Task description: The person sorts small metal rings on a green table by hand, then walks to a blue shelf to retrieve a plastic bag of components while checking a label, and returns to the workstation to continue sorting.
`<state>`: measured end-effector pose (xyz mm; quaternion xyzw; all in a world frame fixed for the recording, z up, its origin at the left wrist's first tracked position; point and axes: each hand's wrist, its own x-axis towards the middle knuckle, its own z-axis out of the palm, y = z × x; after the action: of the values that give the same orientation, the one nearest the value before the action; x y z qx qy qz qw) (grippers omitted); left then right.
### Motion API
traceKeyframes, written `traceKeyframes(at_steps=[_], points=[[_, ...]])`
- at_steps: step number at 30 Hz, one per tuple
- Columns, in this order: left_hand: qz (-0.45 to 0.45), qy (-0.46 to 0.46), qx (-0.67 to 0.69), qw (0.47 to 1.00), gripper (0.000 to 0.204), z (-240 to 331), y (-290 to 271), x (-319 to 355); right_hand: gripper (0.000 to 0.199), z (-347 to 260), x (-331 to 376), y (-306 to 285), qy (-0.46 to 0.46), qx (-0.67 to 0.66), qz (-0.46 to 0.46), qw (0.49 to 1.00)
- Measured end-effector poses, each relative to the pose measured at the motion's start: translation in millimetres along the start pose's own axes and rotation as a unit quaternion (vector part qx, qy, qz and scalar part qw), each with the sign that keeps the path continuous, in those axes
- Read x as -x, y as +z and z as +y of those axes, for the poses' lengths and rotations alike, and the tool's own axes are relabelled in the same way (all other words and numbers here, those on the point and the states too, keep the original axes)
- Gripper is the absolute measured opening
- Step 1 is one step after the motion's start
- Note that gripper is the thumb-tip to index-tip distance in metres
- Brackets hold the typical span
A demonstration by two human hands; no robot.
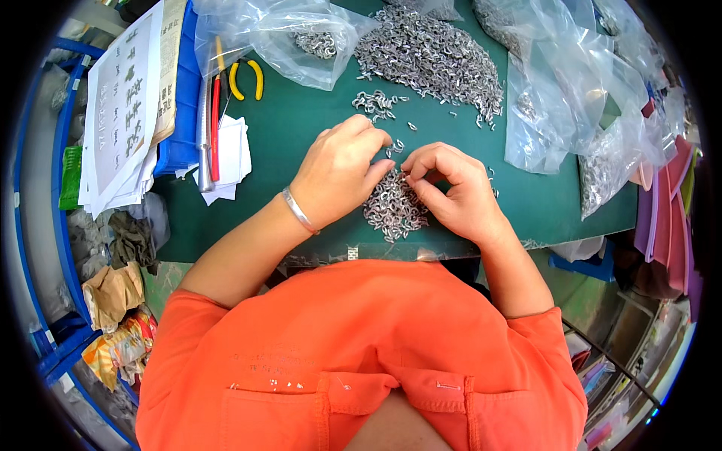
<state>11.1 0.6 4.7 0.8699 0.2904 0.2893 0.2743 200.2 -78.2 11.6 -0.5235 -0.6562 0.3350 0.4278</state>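
A small pile of grey metal pieces, bent like little hooks or links [392,210], lies at the table's near edge, between my hands. My left hand [340,169] hovers at its upper left with fingers curled and thumb apart from the forefinger; a few loose pieces [395,147] lie just past its fingertips. My right hand [457,192] is over the pile's right side, thumb and fingertips brought together in a pinch. Whatever sits in that pinch is too small to make out. Farther off are a little cluster of the same pieces [376,104] and a large heap [432,60].
Clear plastic bags of metal pieces [553,98] crowd the right side; another bag [282,37] lies at the back left. Yellow-handled pliers [247,79], a red pen-like tool [216,124] and a blue bin [180,113] with papers are at left. Blue shelving [64,188] stands beyond.
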Motion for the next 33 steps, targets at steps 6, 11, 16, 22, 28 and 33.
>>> traceKeyframes(at_steps=[6,11,16,22,28,33], points=[[0.019,0.015,-0.058,0.998,0.016,-2.8,7.7,1.4,0.013,8.8,-13.9,4.2,-0.093,0.163,0.050,0.981],[0.011,-0.045,0.045,0.998,0.012,-3.3,1.1,6.9,0.018,15.7,-19.5,15.4,-0.148,0.204,0.046,0.967],[-0.025,-0.112,0.101,0.988,0.009,5.9,-11.2,10.9,0.018,14.4,-12.8,6.0,-0.162,0.200,0.014,0.966],[-0.087,-0.065,0.093,0.990,0.007,11.5,-20.6,12.5,0.018,10.3,-2.9,-11.1,-0.084,0.154,0.020,0.984],[0.024,0.017,-0.013,0.999,0.013,1.1,1.9,-4.7,0.016,9.7,-6.0,-3.9,-0.101,0.158,0.006,0.982],[0.015,0.031,-0.091,0.995,0.013,-6.2,12.6,-7.9,0.016,10.6,-4.0,-2.3,-0.138,0.199,0.036,0.970]])
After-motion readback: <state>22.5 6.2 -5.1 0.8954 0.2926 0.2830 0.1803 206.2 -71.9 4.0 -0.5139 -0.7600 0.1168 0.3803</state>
